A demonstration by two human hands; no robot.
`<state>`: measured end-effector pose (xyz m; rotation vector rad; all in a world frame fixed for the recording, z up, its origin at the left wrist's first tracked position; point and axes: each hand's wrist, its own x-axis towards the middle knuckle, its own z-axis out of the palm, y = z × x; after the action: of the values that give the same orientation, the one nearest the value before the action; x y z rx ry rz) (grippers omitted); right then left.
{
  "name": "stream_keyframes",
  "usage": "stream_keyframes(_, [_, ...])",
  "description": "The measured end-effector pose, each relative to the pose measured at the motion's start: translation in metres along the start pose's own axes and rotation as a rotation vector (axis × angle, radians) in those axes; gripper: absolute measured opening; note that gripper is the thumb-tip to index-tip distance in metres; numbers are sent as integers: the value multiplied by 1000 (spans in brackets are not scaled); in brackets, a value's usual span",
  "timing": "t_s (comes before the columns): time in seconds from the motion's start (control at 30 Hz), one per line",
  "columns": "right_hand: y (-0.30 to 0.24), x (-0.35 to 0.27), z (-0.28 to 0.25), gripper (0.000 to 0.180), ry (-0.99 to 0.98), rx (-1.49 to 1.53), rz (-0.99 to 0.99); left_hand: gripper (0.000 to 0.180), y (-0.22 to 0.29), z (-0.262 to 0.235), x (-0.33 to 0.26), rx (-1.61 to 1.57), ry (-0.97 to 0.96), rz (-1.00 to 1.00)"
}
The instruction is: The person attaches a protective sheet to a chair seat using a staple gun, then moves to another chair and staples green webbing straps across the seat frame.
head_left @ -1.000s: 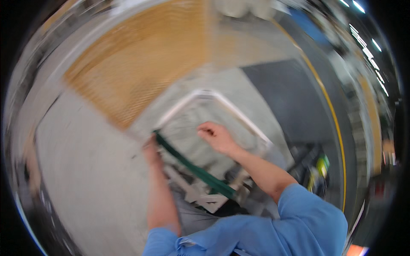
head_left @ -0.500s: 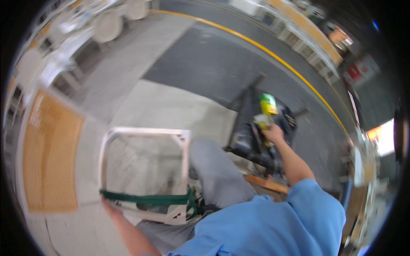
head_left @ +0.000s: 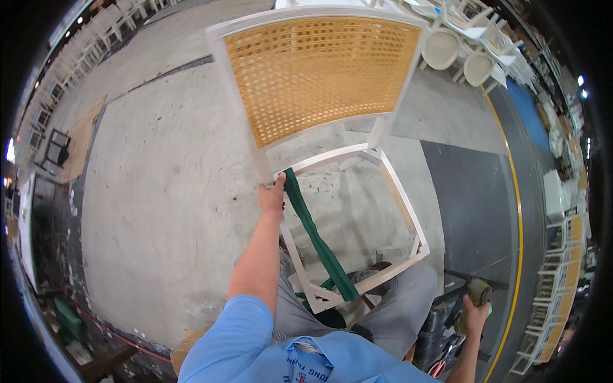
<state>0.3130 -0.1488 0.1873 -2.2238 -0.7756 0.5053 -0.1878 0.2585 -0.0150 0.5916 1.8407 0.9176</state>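
Observation:
A pale wooden chair frame (head_left: 418,246) with a woven cane backrest (head_left: 322,70) stands before me, its seat opening uncovered, between my knees. A green webbing strap (head_left: 314,233) runs across the opening from the front rail to the rear left corner. There my left hand (head_left: 272,195) is closed on the strap's end, pinching it against the side rail. Down at the right, my right hand (head_left: 474,316) is wrapped round an olive-brown handheld tool (head_left: 479,292), shaped somewhat like a staple gun. Its lower part is hidden by the hand.
Beside my right leg lies a black padded surface (head_left: 440,325) with red-handled scissors (head_left: 438,368) on it. Several white chair frames (head_left: 552,287) line the right side past a yellow floor line (head_left: 518,242). Round pale seats (head_left: 442,50) stand behind the backrest. A small dark stool (head_left: 56,150) is at far left.
My view has swung left, bringing the chair frame to the middle. My right hand has lifted the tool from the black padded surface. My left hand still holds the strap at the frame.

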Motion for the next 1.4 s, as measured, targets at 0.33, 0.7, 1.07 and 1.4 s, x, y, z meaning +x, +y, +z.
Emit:
stream_keyframes(0.33, [-285,38,330,34,-958,181,-162,75,-16,6,20,41,135,75])
stream_keyframes(0.7, [-318,40,485,33,-1038,33,-85,77,1,0,7,37,63,-19])
stream_keyframes(1.07, [-312,35,498,29,-1037,32,-123,72,-2,-2,11,35,62,-5])
stream_keyframes(1.4, [-314,21,501,29,-1032,78,-144,96,-25,-5,23,-130,-29,119])
